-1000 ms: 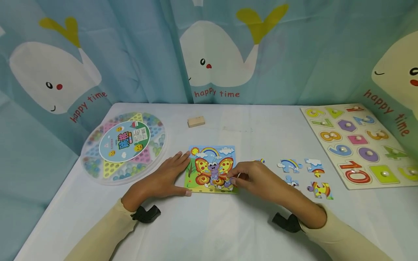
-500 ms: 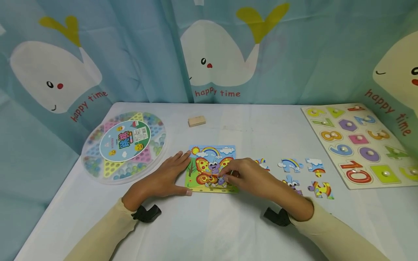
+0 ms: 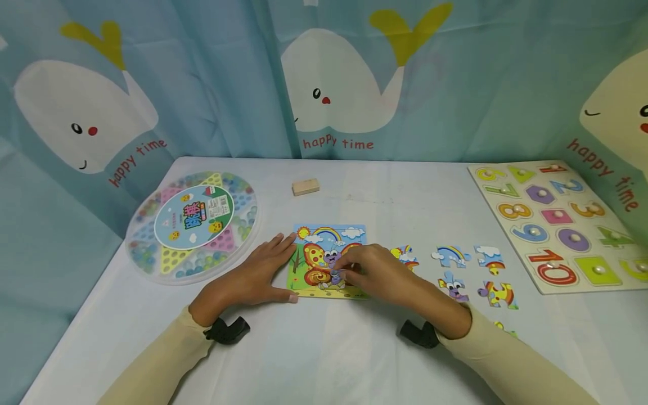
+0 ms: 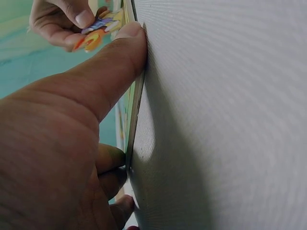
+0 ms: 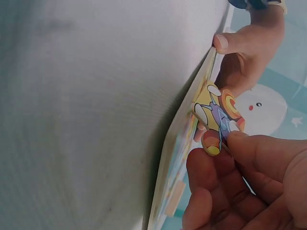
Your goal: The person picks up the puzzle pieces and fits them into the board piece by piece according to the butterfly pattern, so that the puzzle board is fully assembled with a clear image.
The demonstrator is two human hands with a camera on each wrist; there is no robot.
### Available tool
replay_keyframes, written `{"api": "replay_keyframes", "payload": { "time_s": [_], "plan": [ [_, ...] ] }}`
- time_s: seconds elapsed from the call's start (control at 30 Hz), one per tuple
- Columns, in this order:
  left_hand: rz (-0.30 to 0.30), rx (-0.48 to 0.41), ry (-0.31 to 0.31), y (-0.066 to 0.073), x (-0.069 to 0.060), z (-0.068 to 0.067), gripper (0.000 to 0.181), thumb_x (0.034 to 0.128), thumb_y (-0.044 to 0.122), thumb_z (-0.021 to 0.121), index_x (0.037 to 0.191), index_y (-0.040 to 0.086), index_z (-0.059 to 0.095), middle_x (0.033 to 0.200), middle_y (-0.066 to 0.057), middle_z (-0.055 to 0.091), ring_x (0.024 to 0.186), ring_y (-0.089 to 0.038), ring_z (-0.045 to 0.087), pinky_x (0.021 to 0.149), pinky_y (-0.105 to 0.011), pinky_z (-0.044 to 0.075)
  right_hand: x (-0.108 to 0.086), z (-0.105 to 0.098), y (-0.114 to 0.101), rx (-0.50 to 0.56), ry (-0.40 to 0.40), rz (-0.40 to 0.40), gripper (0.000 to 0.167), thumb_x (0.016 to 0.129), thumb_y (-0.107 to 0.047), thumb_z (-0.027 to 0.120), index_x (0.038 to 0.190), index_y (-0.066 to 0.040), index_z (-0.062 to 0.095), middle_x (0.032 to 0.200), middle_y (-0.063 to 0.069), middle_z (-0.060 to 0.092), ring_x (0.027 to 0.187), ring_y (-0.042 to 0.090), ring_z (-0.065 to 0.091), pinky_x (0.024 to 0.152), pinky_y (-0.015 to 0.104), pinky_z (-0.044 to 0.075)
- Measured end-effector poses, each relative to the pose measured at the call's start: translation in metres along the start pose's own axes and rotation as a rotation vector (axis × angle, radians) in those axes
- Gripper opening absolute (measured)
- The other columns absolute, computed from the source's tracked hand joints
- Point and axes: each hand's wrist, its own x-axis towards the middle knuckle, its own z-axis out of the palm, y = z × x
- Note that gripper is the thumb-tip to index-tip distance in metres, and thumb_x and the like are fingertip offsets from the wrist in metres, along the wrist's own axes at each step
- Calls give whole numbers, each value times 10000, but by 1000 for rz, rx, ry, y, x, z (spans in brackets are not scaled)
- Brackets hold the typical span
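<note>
A square butterfly picture puzzle board (image 3: 300, 286) lies on the white table. My left hand (image 3: 255, 275) rests along its left side with the fingers spread, and the thumb touches the lower left corner. Over the lower middle of the board, my right hand (image 3: 382, 274) pinches a jigsaw piece between thumb and fingers. In the right wrist view the jigsaw piece (image 5: 220, 117) is yellow, purple and orange and stands tilted at the board's surface. The right hand hides the board's right part in the head view.
Several loose jigsaw pieces (image 3: 450, 256) lie to the right of the board. Farther right is a wooden number board (image 3: 549, 202) with knobs. A round marble game box (image 3: 192, 219) stands at the left, and a small wooden block (image 3: 305, 187) behind the board.
My right hand has moved left across the board with the jigsaw piece, from its lower right to its lower middle. The left hand stays in place. More loose pieces show beside the right arm.
</note>
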Motion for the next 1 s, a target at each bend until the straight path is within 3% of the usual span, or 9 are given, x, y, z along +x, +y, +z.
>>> {"api": "replay_keyframes", "payload": {
  "time_s": [0.4, 0.67, 1.0],
  "plan": [
    [-3, -5, -4, 0, 0, -1, 1062, 786, 549, 750, 1553, 65, 196, 1627, -12, 48, 1476, -246, -39, 1167, -486, 50, 7, 7, -3, -8, -7, 86, 110, 901, -59, 687, 996, -64, 742, 908, -13, 683, 753, 48, 588, 652, 229, 509],
    [0, -7, -1, 1, 0, -1, 1055, 790, 540, 752, 1549, 55, 202, 1627, -18, 51, 1476, -252, -34, 1167, -486, 48, 11, 10, -8, -58, 31, 125, 72, 873, -64, 718, 936, -82, 746, 886, -47, 666, 771, 84, 571, 666, 253, 497],
    [9, 0, 2, 0, 0, 0, 1051, 796, 524, 754, 1544, 34, 202, 1627, -37, 52, 1476, -269, -24, 1168, -482, 50, 16, 11, -6, -95, -16, 92, 128, 859, -7, 706, 974, -41, 752, 924, 10, 677, 792, 111, 558, 677, 257, 484]
  ]
}}
